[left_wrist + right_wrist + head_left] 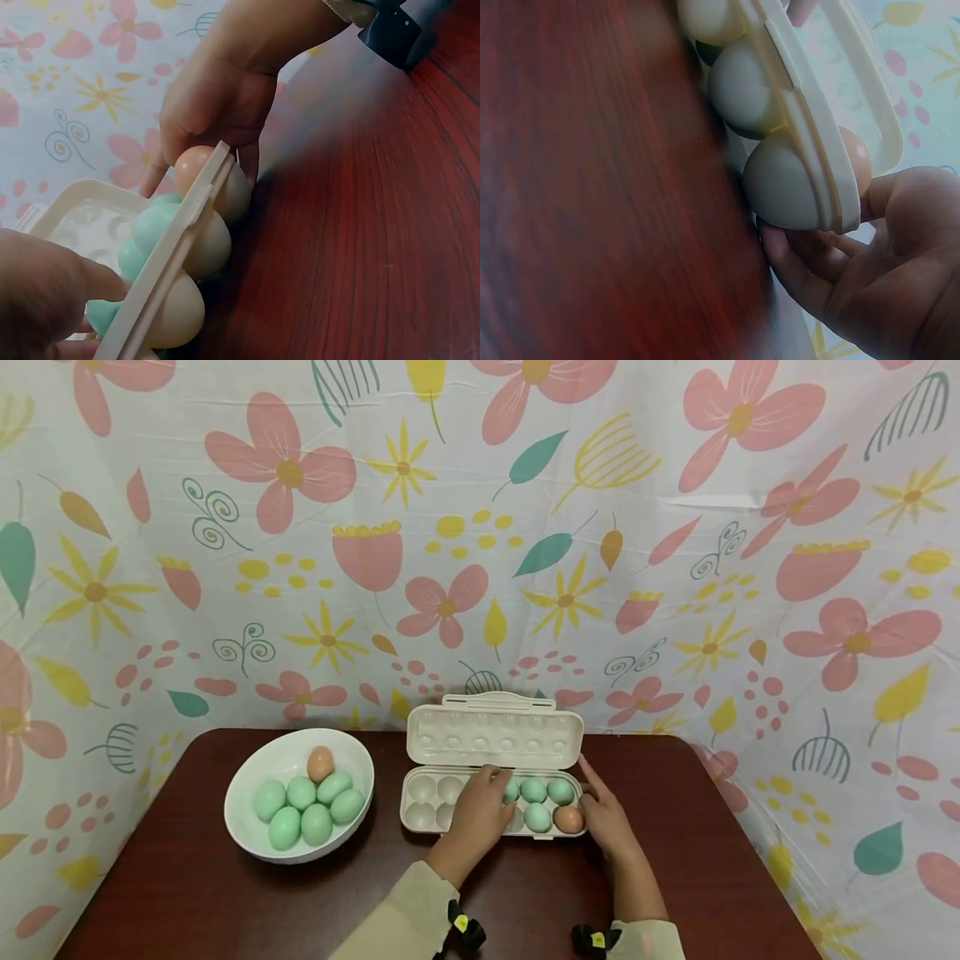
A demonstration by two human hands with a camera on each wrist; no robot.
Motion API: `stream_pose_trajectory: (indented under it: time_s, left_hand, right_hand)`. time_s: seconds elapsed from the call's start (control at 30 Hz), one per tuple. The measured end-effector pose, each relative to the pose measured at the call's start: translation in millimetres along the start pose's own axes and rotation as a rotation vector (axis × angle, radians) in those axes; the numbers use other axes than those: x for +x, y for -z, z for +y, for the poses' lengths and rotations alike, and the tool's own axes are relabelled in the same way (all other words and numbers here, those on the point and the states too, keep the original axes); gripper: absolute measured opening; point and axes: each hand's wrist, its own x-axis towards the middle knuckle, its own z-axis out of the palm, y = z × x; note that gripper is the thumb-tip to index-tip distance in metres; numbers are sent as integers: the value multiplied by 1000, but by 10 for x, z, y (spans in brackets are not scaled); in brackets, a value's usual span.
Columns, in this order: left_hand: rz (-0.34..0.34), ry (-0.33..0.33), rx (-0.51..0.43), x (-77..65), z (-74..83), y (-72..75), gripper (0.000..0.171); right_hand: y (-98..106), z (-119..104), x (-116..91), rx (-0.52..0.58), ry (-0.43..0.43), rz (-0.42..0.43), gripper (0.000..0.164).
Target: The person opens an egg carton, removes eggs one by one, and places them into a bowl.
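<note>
An open cream egg carton (418, 772) lies on the table, its lid (495, 752) tipped back toward the wall. My left hand (480, 806) reaches over the middle of the carton and pinches a green egg (512, 790) at the back row, thumb on the near side. To the right of it sit more green eggs (533, 790) and one brown egg (567, 819) in the front right corner. My right hand (609, 822) grips the carton's right end, with fingers curled under the end cup (784, 184) and the thumb up beside the brown egg. The left cups hold nothing.
A white bowl (240, 806) with several green eggs (302, 793) and one brown egg (320, 763) stands on the left of the dark red-brown table (360, 902). A flower-patterned cloth (480, 635) hangs close behind the table's back edge.
</note>
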Motion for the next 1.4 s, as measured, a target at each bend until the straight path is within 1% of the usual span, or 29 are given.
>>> stream_pose_trajectory:
  time_s: [0.33, 0.43, 0.63, 0.73, 0.83, 1.07, 1.2, 1.4]
  left_hand:
    - [-18, 16, -9, 9, 2, -3, 41]
    - [-16, 16, -21, 18, -4, -2, 38]
    - [-3, -3, -23, 43, -22, -21, 36]
    - [-2, 3, -27, 53, -25, -26, 36]
    - [-11, 20, -43, 56, -23, -30, 37]
    - [-16, 60, -64, 63, -10, -34, 42]
    - [-6, 51, -62, 60, -12, -37, 39]
    - [14, 41, -84, 58, -17, -34, 38]
  right_hand:
    - [2, 21, 8, 14, 6, -4, 65]
    - [12, 93, 66, 26, 6, -5, 65]
    - [18, 309, 198, 4, 18, 4, 65]
    - [15, 341, 213, -4, 23, 6, 65]
    - [14, 304, 195, 1, 19, 6, 65]
    - [14, 77, 53, 24, 17, -13, 66]
    - [12, 32, 18, 18, 24, -16, 66]
    - [2, -1, 6, 0, 8, -4, 64]
